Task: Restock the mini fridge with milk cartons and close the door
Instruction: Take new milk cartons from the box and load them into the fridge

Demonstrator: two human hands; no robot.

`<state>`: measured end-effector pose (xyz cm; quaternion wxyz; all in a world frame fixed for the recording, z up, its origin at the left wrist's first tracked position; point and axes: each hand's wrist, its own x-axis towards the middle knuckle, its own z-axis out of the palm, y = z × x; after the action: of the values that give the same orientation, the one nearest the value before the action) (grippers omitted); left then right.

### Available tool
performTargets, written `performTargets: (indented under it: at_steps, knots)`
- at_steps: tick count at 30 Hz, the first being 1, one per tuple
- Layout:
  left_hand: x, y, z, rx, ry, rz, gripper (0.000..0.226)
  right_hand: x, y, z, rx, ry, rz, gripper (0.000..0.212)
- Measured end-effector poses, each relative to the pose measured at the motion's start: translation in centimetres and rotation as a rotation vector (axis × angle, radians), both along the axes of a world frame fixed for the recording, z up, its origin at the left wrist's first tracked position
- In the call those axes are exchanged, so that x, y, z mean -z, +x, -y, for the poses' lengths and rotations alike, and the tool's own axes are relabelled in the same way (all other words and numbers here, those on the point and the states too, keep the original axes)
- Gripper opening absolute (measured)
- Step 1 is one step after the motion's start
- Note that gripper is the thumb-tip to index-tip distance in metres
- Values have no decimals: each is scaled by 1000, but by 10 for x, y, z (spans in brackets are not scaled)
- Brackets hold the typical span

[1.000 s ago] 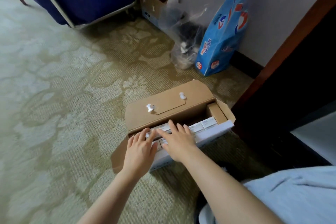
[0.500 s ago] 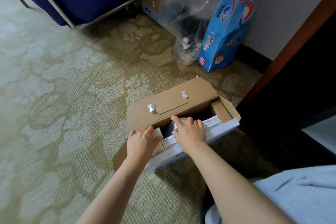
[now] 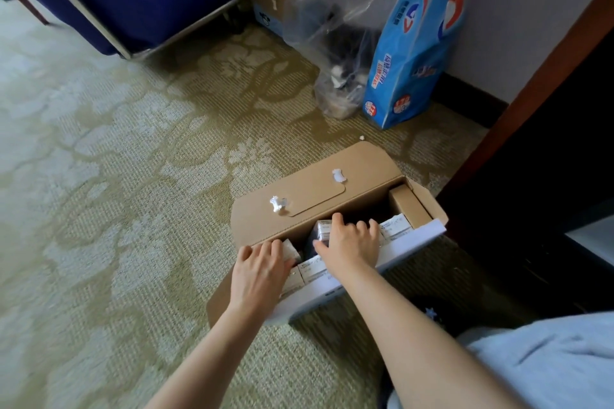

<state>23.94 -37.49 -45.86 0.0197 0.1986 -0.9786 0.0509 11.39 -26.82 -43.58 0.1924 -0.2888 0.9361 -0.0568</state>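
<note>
Milk cartons point(image 3: 395, 226): small, packed in an open cardboard box point(image 3: 315, 196) on the carpet point(image 3: 133, 209).
Left hand point(image 3: 259, 272): fingers curled over an end carton.
Right hand point(image 3: 352, 242): pinching one raised carton.
Handling: probably light, stiff, crushable; grip flat sides.

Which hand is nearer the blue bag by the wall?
Right. The right hand, gripping milk cartons, sits before the blue bag; left hand is further left and back.

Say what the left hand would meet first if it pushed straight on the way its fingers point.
Probably the cardboard box's far wall, just past the milk carton that the left hand's fingers curl over; depth is unclear.
</note>
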Motion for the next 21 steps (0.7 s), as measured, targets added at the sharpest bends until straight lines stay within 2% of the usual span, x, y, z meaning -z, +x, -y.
performTargets:
  at_steps: [6, 11, 15, 19, 21]
  knots:
    - [-9, 2, -2, 53, -27, -32, 42, -6, 2, -6, -18, -65, -31, 51]
    - [-33, -2, 7, 84, 31, -186, 36, -22, -1, -14, -20, -213, -34, 46]
    - [-56, -12, 11, 144, 92, -310, 32, -54, -6, -16, -62, -299, 20, 43]
    - [-90, -24, 12, 194, 149, -383, 38, -87, -12, -23, -84, -352, -50, 44]
    - [-109, -30, 8, 205, 178, -413, 32, -104, -14, -29, -82, -372, -90, 45]
